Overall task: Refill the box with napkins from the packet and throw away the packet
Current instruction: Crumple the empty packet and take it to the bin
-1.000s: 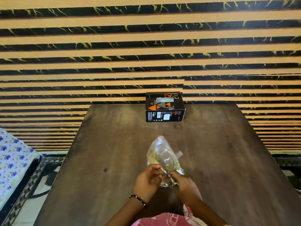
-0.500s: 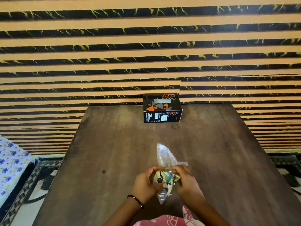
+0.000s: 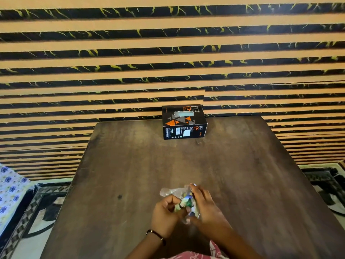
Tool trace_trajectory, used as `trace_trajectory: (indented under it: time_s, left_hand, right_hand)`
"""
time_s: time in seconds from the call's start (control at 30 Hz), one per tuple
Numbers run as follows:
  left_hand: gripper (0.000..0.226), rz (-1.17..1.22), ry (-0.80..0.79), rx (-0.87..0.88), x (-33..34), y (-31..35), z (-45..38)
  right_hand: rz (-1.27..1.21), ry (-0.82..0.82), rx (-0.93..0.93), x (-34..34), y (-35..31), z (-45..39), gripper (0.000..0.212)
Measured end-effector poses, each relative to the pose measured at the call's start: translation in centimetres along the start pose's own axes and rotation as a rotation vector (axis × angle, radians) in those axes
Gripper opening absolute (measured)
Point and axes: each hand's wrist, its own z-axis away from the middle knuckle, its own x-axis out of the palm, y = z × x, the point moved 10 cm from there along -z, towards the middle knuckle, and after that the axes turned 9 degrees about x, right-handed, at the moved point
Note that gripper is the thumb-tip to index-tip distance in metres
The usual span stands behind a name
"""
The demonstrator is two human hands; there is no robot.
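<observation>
Your left hand [image 3: 166, 214] and right hand [image 3: 204, 208] close together on the crumpled clear packet [image 3: 182, 200], fingers curled around it above the near side of the table [image 3: 130, 165]. The black napkin box [image 3: 183, 121] stands at the far edge; its contents are hard to make out.

Both hands at the table's [image 3: 242, 165] near edge: left hand [image 3: 165, 214] and right hand [image 3: 205, 208] squeeze the crumpled packet [image 3: 182, 201]. Box [image 3: 183, 121] sits at the far edge, centre.
</observation>
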Motion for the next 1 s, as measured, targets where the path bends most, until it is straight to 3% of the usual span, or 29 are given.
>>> trace_trajectory:
  time_s: [0.13, 0.23, 0.37, 0.43, 0.5, 0.7, 0.8, 0.93, 1.0]
  left_hand:
    - [0.021, 0.075, -0.107, 0.033, 0.5, 0.4, 0.8]
    - [0.024, 0.061, -0.073, 0.057, -0.2, 1.4, 1.1]
    - [0.055, 0.242, 0.030, -0.063, -1.5, 0.6, 1.6]
    - [0.062, 0.321, -0.036, -0.105, -1.0, 0.1, 2.2]
    - [0.063, 0.311, -0.139, -0.093, 0.2, 0.2, 3.1]
    - [0.047, 0.234, -0.293, -0.039, 3.2, 0.4, 4.7]
    - [0.023, 0.196, -0.279, 0.012, 4.3, 1.0, 4.6]
    - [0.021, 0.245, -0.215, 0.032, 6.6, 2.3, 4.7]
    - [0.018, 0.231, -0.243, 0.056, 8.9, 3.2, 5.4]
  right_hand:
    - [-0.022, 0.075, -0.046, -0.2, -0.1, 0.3, 0.057]
    - [-0.037, 0.157, -0.035, -0.1, -0.2, 0.7, 0.045]
    - [-0.044, 0.389, -0.126, -2.2, -1.5, 1.8, 0.050]
    - [0.036, 0.511, -0.205, -2.6, -2.5, 3.0, 0.058]
    - [0.097, 0.581, -0.239, -2.7, -3.1, 4.4, 0.051]
    - [0.276, 0.675, -0.150, -3.6, -1.1, 8.1, 0.037]
    - [0.107, 0.588, -0.118, -3.6, 0.9, 8.5, 0.041]
    - [-0.529, 0.453, 0.078, -5.2, 6.3, 9.6, 0.060]
    - [-0.644, 0.447, 0.146, -5.9, 9.0, 11.1, 0.056]
